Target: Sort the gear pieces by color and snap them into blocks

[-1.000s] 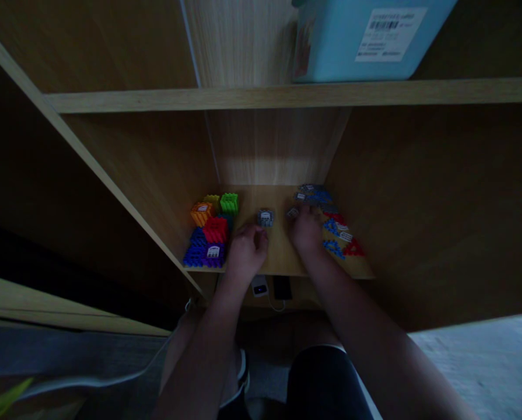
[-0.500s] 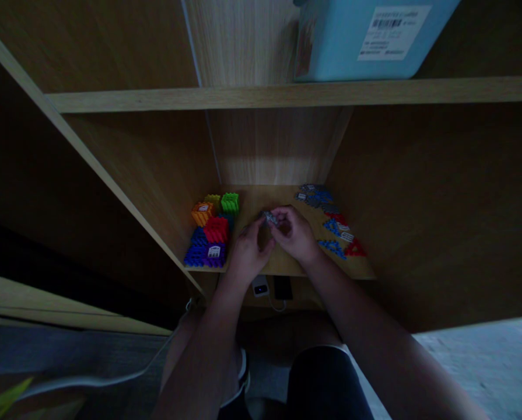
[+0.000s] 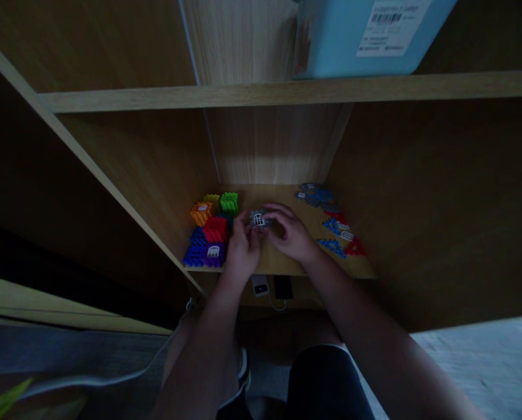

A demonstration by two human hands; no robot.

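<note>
Left hand (image 3: pixel 243 251) and right hand (image 3: pixel 293 236) clamped on a grey windowed piece (image 3: pixel 259 219), near the centre of the shelf (image 3: pixel 272 195), edges partly covered (outline hard to trace), blue bin (image 3: pixel 339 46) cut off above

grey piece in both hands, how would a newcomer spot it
Find the blue bin, then the shelf below the one it stands on. There, between the left hand and right hand, is a grey piece with a white window. Unlike the grey pieces lying at back right, it is held.
</note>
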